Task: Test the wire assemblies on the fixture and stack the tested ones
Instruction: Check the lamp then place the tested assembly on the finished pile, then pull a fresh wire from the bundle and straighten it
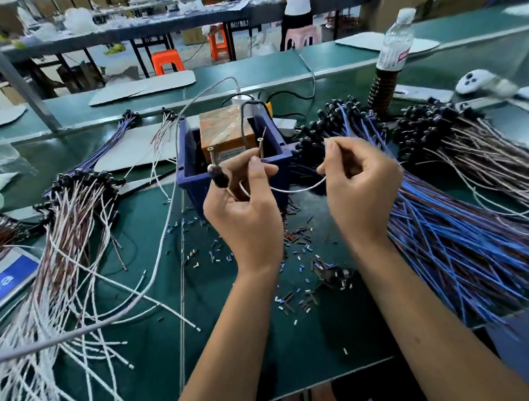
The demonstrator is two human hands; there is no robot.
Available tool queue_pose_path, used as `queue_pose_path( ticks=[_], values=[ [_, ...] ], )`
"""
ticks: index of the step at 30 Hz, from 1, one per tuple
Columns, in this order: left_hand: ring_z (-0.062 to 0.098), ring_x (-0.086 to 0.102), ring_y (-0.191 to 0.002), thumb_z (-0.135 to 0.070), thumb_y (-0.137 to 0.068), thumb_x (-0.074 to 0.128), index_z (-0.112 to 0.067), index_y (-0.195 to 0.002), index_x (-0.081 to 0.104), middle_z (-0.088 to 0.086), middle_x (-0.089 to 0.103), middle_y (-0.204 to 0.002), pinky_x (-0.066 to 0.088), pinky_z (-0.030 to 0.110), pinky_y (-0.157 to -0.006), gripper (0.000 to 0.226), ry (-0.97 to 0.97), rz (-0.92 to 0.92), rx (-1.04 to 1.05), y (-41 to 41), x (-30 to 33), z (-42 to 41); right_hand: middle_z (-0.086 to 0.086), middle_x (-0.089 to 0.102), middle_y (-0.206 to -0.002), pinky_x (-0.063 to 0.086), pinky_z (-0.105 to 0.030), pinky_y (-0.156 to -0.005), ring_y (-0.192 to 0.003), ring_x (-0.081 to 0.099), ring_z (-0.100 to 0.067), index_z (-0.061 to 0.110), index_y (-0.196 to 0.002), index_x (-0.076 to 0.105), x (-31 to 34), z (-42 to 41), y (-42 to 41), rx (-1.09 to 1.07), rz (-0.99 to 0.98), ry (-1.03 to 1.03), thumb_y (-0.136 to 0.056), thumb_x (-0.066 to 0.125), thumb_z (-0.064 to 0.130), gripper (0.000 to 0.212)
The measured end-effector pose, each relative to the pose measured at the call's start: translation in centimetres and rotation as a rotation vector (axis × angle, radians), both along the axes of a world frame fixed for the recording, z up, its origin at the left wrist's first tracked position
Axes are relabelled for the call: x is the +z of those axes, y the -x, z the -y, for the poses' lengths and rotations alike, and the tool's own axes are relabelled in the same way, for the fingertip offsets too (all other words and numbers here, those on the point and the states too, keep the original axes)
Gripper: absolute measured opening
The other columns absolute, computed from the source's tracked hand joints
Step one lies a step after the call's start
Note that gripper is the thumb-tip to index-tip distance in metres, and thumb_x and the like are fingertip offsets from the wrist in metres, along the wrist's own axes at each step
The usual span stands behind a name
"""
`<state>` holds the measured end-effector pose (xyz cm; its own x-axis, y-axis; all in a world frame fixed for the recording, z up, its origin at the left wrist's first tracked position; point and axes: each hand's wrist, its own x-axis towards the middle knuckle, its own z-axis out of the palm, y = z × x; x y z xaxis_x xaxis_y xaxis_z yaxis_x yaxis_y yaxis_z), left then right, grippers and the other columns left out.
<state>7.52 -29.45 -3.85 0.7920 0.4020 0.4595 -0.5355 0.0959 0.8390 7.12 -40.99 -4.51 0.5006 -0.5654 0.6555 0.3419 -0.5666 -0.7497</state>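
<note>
- A single wire assembly hangs in a slack loop between both hands, in the air just in front of the blue bin at the middle of the desk.
- The left hand has its fingers curled round the assembly's black connector end and pinches a bare wire tip that points up toward the fixture.
- The right hand pinches the other end of the wire between thumb and forefinger, the rest of its fingers curled in.
- The fixture is an orange-brown box wrapped in clear tape, sitting inside the bin with two screws standing out of its front; a pale label below them carries print too small to read.
- White and brown assemblies fan out at the left; blue ones lie in a thick pile at the right, both cut off by the frame edges.
- Small cut sleeve bits are scattered on the desk under the wrists.
- A water bottle stands behind, its red label blurred.
- A blue card at the left edge shows white marks, partly cropped and illegible.
</note>
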Motion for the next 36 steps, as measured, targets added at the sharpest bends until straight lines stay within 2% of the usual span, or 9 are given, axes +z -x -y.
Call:
queue_pose_path(
  ticks=[7,11,14,17,22,27,30,33,36],
  values=[
    [0.009,0.067,-0.074,-0.013,-0.096,0.067,-0.014,-0.090,0.075,-0.005,0.073,-0.077,0.053,0.024,-0.074,0.010,-0.215,-0.045,-0.383,0.2,4.3,13.4,0.009,0.070,-0.060,0.048,-0.025,-0.056,-0.050,0.062,-0.006,0.024,-0.074,0.074,1.9,13.3,6.5,-0.322,-0.065,-0.213,-0.093,0.064,0.034,0.023],
    [0.009,0.058,-0.074,-0.022,-0.103,0.061,-0.011,-0.098,0.077,-0.005,0.068,-0.081,0.046,0.027,-0.075,0.020,-0.140,-0.123,-0.668,1.2,5.5,21.2,-0.001,0.077,-0.076,0.061,-0.051,-0.066,-0.062,0.069,-0.023,0.026,-0.082,0.078,2.9,21.3,11.3,-0.573,-0.141,-0.337,-0.082,0.061,0.040,0.022],
    [0.007,0.050,-0.064,-0.027,-0.108,0.051,-0.016,-0.085,0.072,-0.006,0.065,-0.078,0.042,0.034,-0.074,0.034,0.005,-0.282,-0.880,2.4,6.0,26.3,-0.012,0.067,-0.127,0.053,-0.053,-0.100,-0.114,0.066,-0.034,0.020,-0.134,0.065,3.6,25.1,14.2,-0.834,-0.224,-0.190,-0.086,0.050,0.043,0.055],
    [0.009,0.043,-0.062,-0.032,-0.112,0.040,-0.015,-0.081,0.065,0.003,0.060,-0.079,0.035,0.027,-0.057,0.043,0.121,-0.468,-1.103,3.8,6.8,30.2,-0.015,0.057,-0.137,0.037,-0.042,-0.109,-0.127,0.050,-0.033,0.019,-0.141,0.057,4.9,25.1,15.3,-0.946,-0.267,0.283,-0.096,0.053,0.038,0.049],
    [0.007,0.058,-0.053,-0.039,-0.113,0.031,-0.015,-0.085,0.063,0.002,0.060,-0.072,0.048,0.021,-0.053,0.049,0.208,-0.574,-1.186,4.5,7.3,32.4,-0.014,0.072,-0.116,0.029,-0.054,-0.113,-0.119,0.060,-0.036,0.024,-0.122,0.072,6.0,25.0,14.8,-0.595,-0.850,0.494,-0.107,0.046,0.041,0.034],
    [0.023,0.057,-0.082,-0.045,-0.111,0.028,-0.011,-0.088,0.062,0.013,0.055,-0.090,0.053,0.041,-0.096,0.054,0.387,-0.638,-1.198,2.3,7.0,33.0,-0.006,0.073,-0.106,0.044,-0.046,-0.095,-0.107,0.062,-0.035,0.024,-0.105,0.077,6.5,27.1,16.0,-0.417,-1.108,0.476,-0.106,0.055,0.042,0.028],
    [0.010,0.042,-0.056,-0.047,-0.112,0.027,-0.016,-0.085,0.064,-0.001,0.050,-0.068,0.040,0.023,-0.054,0.055,0.122,-0.578,-1.069,1.5,6.4,33.1,-0.001,0.076,-0.095,0.053,-0.046,-0.090,-0.095,0.067,-0.026,0.021,-0.103,0.073,6.5,28.1,15.8,-0.207,-1.019,0.323,-0.107,0.054,0.037,0.025],
    [0.009,0.052,-0.048,-0.044,-0.111,0.032,-0.015,-0.083,0.061,-0.003,0.061,-0.060,0.035,0.017,-0.042,0.050,-0.050,-0.481,-1.058,1.8,5.8,33.3,0.000,0.078,-0.111,0.052,-0.049,-0.101,-0.108,0.070,-0.024,0.026,-0.131,0.065,6.2,28.2,15.0,-0.027,-0.905,0.133,-0.102,0.057,0.022,0.030],
    [0.009,0.042,-0.037,-0.040,-0.112,0.033,-0.008,-0.088,0.056,0.006,0.056,-0.061,0.028,0.015,-0.036,0.046,0.055,-0.493,-1.138,1.8,5.8,33.6,-0.007,0.079,-0.096,0.057,-0.043,-0.086,-0.091,0.076,-0.025,0.021,-0.129,0.066,6.2,27.7,14.3,0.148,-0.682,-0.210,-0.089,0.052,0.026,0.043]
  ],
)
